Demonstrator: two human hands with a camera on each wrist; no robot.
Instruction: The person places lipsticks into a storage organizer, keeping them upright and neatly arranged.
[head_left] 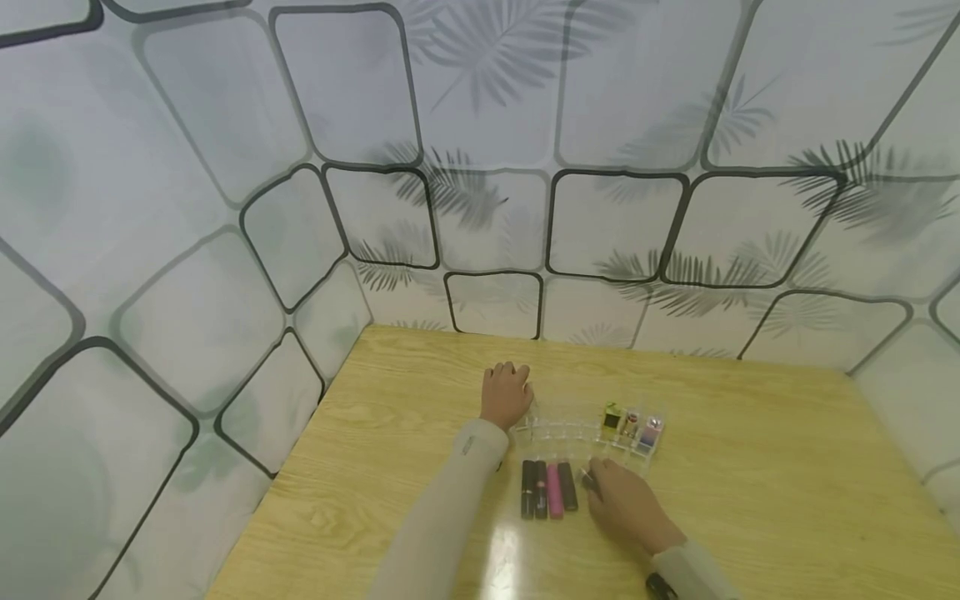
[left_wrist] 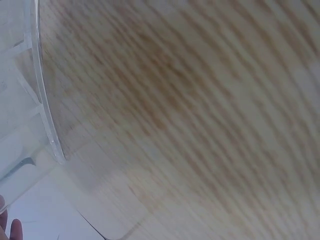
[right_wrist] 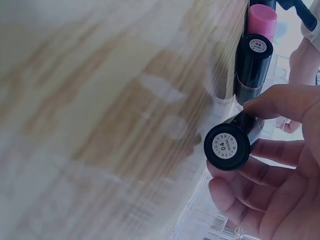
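A clear plastic organizer [head_left: 562, 429] with many small compartments lies on the table. At its left end, my left hand [head_left: 507, 395] holds the edge with bent fingers; the left wrist view catches only fingertips [left_wrist: 16, 229] beside the transparent wall. My right hand [head_left: 626, 504] pinches a lipstick [right_wrist: 226, 146] between thumb and fingers, its black round base labelled 04 facing the wrist camera. Left of that hand, in front of the organizer, lie a pink lipstick tube [head_left: 555, 492] and several black lipstick tubes [head_left: 567, 487] side by side.
Three small cosmetics fill compartments at the organizer's right end: a green-and-black item [head_left: 611, 417], a lipstick-like tube [head_left: 631, 423] and a purplish one [head_left: 651, 431]. The wooden table [head_left: 787, 483] meets patterned walls [head_left: 622, 225] at the back and left.
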